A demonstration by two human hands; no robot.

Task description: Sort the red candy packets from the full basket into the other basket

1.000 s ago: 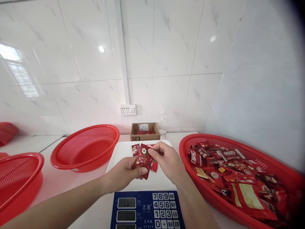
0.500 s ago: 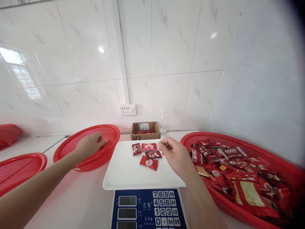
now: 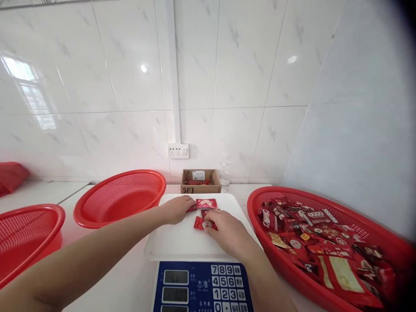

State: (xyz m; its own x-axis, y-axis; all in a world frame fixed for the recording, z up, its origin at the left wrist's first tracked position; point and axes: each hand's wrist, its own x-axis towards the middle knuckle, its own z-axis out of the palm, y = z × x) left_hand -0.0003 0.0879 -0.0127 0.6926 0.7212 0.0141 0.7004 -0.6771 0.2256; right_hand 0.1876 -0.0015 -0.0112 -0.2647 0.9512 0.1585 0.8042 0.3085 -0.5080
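Small red snack packets lie on the white pan (image 3: 175, 242) of a digital scale. My left hand (image 3: 178, 209) has its fingers closed over a dark red packet (image 3: 192, 208) at the left of the group, mostly covering it. From the right, my right hand (image 3: 229, 232) reaches in, thumb and fingers closed at a bright red packet (image 3: 199, 222) and partly hiding a darker packet (image 3: 204, 212) behind it. A pink-red packet (image 3: 206, 203) lies flat at the back, between the hands.
The scale's blue keypad panel (image 3: 203, 299) faces me. On the right stands a red basket (image 3: 260, 195) full of packets. Two red baskets, a middle one (image 3: 85, 196) and a nearer one (image 3: 32, 209), are on the left. Behind the pan are a cardboard box (image 3: 208, 189) and a clear bottle (image 3: 224, 175).
My left hand has moved from above the middle-left basket to the packets on the pan. My right hand has come down and left onto the bright red packet. The view has shifted slightly.
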